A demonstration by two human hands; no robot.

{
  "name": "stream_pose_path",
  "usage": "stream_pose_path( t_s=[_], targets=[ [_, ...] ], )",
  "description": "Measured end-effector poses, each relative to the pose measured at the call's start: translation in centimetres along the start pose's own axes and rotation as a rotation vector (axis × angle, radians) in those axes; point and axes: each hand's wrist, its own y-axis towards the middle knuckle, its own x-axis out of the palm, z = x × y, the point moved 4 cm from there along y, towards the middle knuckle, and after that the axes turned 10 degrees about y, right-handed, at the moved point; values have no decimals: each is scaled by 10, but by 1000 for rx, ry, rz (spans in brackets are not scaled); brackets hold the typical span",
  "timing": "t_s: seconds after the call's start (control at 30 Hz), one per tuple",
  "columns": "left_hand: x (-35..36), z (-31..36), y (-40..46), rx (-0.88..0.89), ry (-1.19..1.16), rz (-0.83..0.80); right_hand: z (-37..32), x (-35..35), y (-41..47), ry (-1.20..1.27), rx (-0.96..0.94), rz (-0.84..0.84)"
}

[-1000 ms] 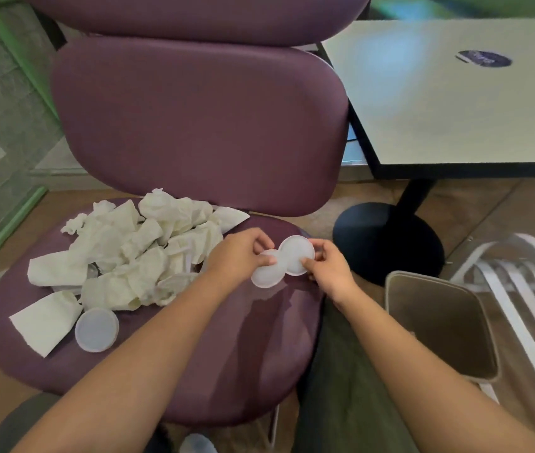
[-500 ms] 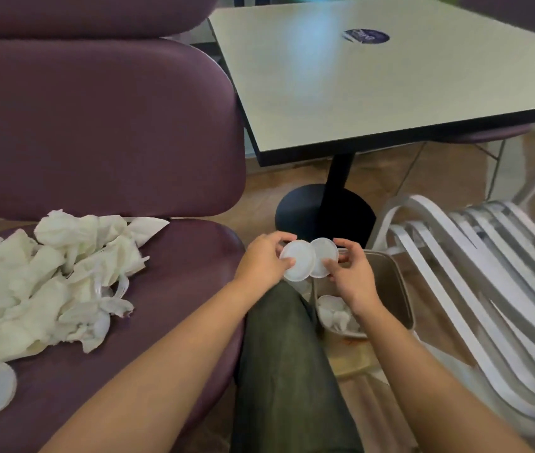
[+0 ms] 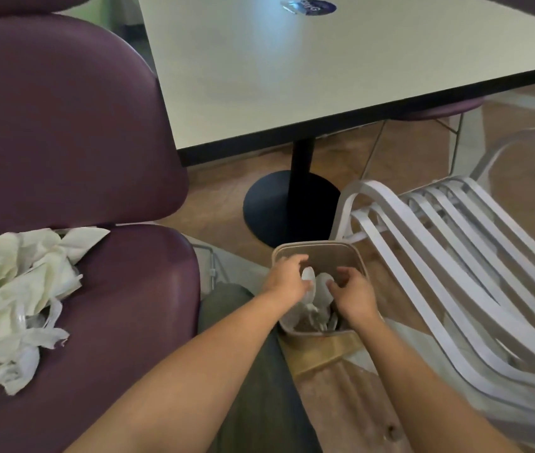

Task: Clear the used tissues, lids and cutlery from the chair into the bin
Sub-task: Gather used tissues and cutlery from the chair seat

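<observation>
since a second ago our hands carried the lids (image 3: 308,276) from chair (image 3: 135,308) to bin (image 3: 318,247); fingers now loosened, lids dropping straight below; tissues (image 3: 14,289) lie left.

There is a single view, from a camera worn on the person's head, looking forward and steeply down along both forearms. It sits close above the hands: the left hand (image 3: 287,278) and right hand (image 3: 354,294) fall just below the middle of the frame, over the bin (image 3: 318,248). The wide angle bends straight edges. Left of the hands the purple chair (image 3: 122,305) fills that side; beyond them stands the table (image 3: 292,76); right of them, the white slatted chair (image 3: 455,256). With only one camera, no part of the scene is shared between views.
</observation>
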Motion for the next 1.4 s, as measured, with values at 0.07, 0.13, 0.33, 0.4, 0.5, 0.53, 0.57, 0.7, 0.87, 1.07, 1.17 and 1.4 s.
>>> stream_pose_path(
  t_s=[0.07, 0.13, 0.33, 0.4, 0.5, 0.53, 0.57, 0.7, 0.87, 1.07, 1.17, 1.4],
  targets=[
    [4, -1, 3, -25, 7, -29, 4, 3, 2, -30, 24, -24],
    [-1, -4, 4, -40, -1, -16, 2, 8, 2, -25, 8, -39],
    [-49, -19, -10, -37, -99, 104, -37, 33, -5, 63, -67, -143],
    [-74, -30, -20, -26, -133, 177, -57, 47, -10, 80, -107, -173],
    [-110, -53, -35, -39, -156, 254, -87, 67, -23, 116, -169, -209],
    [-123, -67, -42, -55, -170, 289, -97, 78, -30, 119, -196, -220],
    [-132, -79, -47, -72, -185, 320, -107, 86, -36, 120, -217, -225],
    [-161, -135, -73, -179, -248, 424, -141, 127, -65, 94, -288, -314],
    [-180, -193, -109, -270, -240, 494, -164, 176, -100, 58, -347, -407],
    [-213, -264, -182, -427, -245, 592, -182, 258, -150, -37, -399, -556],
    [-216, -277, -198, -453, -235, 599, -178, 276, -158, -77, -391, -591],
    [-225, -326, -246, -508, -198, 681, -179, 353, -196, -292, -483, -771]
  ],
)
